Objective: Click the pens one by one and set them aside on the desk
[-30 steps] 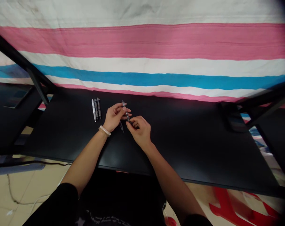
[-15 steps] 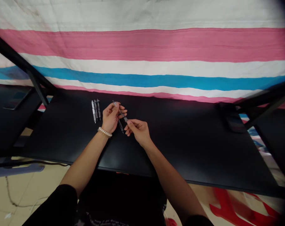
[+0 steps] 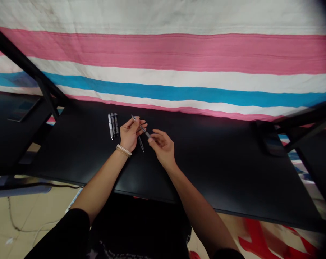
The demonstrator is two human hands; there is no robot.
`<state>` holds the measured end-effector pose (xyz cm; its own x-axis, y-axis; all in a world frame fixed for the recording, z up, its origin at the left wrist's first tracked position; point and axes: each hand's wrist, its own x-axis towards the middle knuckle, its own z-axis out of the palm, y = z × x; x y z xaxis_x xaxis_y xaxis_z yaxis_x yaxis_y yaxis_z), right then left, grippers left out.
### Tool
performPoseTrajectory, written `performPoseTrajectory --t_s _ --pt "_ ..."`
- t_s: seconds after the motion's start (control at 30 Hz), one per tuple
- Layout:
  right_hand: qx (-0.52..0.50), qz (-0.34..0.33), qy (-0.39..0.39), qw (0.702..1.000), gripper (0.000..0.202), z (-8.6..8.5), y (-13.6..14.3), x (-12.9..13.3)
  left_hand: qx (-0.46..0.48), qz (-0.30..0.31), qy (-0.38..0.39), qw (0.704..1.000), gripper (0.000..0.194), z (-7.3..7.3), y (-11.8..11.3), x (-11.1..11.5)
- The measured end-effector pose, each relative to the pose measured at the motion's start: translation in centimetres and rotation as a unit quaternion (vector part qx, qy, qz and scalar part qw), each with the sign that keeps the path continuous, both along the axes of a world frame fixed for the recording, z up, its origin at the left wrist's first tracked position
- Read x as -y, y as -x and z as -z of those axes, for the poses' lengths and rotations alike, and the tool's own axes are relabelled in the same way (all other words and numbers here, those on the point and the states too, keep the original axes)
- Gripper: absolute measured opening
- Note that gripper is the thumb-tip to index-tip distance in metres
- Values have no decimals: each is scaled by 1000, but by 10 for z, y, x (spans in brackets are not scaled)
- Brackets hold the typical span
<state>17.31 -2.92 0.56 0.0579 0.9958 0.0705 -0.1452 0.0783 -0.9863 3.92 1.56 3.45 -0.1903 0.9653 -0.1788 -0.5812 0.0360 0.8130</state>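
Observation:
A slim pen (image 3: 143,128) with a grey grip slants between my two hands above the table. My left hand (image 3: 129,135) pinches its upper part between thumb and fingers, the other fingers loosely spread. At the pen's lower grip end, my right hand (image 3: 163,147) has thumb and forefinger on it, while its remaining fingers are lifted and slightly blurred. Another dark pen (image 3: 141,144) lies on the table beneath the hands, partly hidden by the left one. To the left, a white pen (image 3: 110,126) and two dark pens (image 3: 115,125) lie side by side.
The black table (image 3: 219,172) has a dark phone-like object (image 3: 270,138) at its right end. Another phone-like slab (image 3: 24,109) rests on the neighbouring surface at left. Behind the table hangs a striped sheet (image 3: 179,54), with black metal frame bars at both sides.
My right hand has shifted slightly up and right, its outer fingers lifting and spreading around the grip end. My left hand still holds the pen. The camera view has tilted slightly.

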Motion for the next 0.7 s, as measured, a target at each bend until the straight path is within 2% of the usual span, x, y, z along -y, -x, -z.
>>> performPoseTrajectory --t_s 0.07,0.13,0.2,0.3,0.43,0.57,0.7 --pt "-12 -17 18 1000 30 -1 -1 -1 -10 2 2 1000 42 0 0 0" --pt "-14 -10 0 1000 28 -1 -1 -1 -18 4 5 1000 42 1 -1 0" --pt "-33 -8 -4 999 34 -1 0 -1 -16 4 6 1000 42 1 -1 0" --pt "-64 -47 53 995 37 0 0 -2 -9 10 1 1000 43 1 0 0" --pt "-43 -17 41 998 40 0 -1 -1 -20 10 1 1000 40 1 -1 1" --pt "-82 -63 80 991 43 -2 0 0 -18 14 -1 1000 41 1 -4 2" --pt "-46 -9 44 998 34 -4 -1 -1 -14 -6 -2 1000 39 1 1 -2"
